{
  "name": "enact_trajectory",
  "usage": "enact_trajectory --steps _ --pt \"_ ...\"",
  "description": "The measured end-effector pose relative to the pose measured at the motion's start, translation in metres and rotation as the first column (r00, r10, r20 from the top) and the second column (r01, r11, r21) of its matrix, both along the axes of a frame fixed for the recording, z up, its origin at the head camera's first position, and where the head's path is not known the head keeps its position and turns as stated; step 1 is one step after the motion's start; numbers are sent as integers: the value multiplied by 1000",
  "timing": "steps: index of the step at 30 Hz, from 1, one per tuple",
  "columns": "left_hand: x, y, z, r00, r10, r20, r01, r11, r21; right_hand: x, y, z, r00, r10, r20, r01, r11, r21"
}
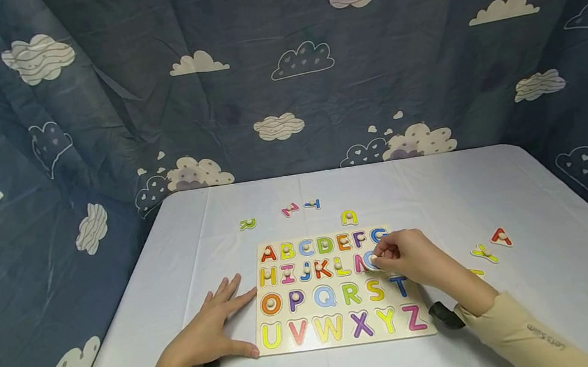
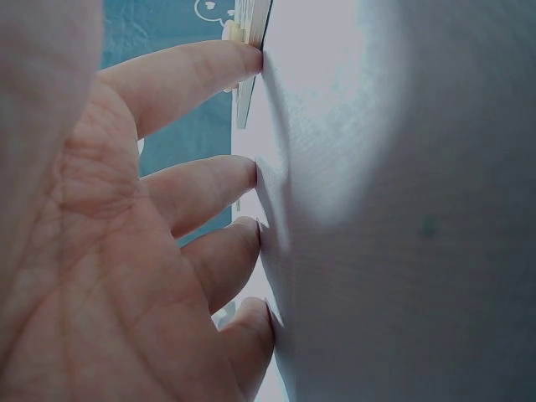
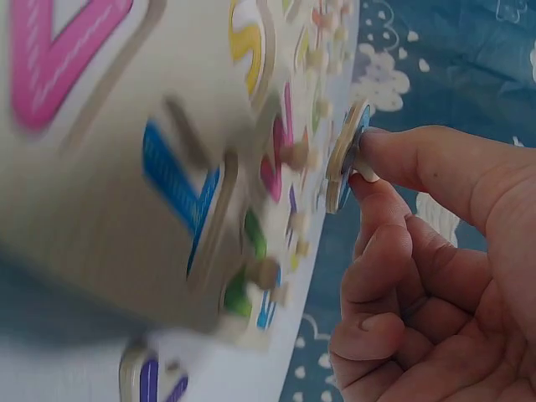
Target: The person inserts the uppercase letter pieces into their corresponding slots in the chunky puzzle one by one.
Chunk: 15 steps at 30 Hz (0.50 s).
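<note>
I judge the puzzle board mostly filled: my right hand pinches a blue letter piece above its slot, my left hand lies flat, fingers spread, steadying the board on the tabletop, and loose letters remain.

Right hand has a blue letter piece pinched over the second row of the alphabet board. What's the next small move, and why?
Probably lower the blue letter piece flat into the slot after M. The right hand pinches it by its peg, and the right wrist view shows it tilted, off the alphabet board. The left hand lies flat on the table at the board's left edge, steadying it.
</note>
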<state>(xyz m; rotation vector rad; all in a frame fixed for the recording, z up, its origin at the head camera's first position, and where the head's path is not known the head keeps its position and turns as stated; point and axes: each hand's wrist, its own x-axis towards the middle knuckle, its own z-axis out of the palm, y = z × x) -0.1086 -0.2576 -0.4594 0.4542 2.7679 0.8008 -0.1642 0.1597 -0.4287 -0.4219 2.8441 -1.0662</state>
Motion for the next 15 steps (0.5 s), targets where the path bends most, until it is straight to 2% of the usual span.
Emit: enact_trajectory --steps 9,15 --pt "0 -1 -1 1000 -3 1 3 1000 3 4 -29 -2 996 74 43 -72 997 -36" --pt "0 -2 0 1000 -7 2 7 1000 7 6 -47 -5 989 149 27 -146 987 -67"
